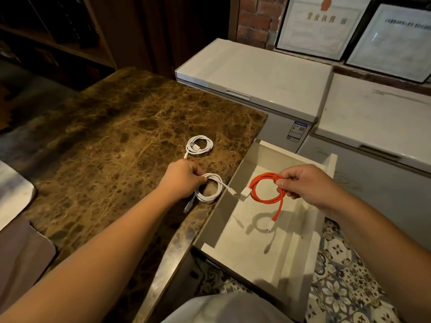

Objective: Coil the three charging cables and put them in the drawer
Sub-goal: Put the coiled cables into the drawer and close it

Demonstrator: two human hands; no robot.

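My right hand (307,185) holds a coiled red cable (261,199) in the air above the open white drawer (235,238); its white plug ends hang down, one dangling toward the drawer floor. My left hand (184,178) grips a coiled white cable (215,193) resting near the right edge of the brown marble counter (112,141). A second coiled white cable (200,145) lies alone on the counter, just beyond my left hand. Apart from shadows, the drawer floor shows nothing lying in it.
Two white chest freezers (256,73) stand behind the drawer, framed certificates (319,26) leaning on the brick wall above them. Patterned floor tiles (345,287) show at lower right. A pale cloth (11,192) lies at the counter's left edge.
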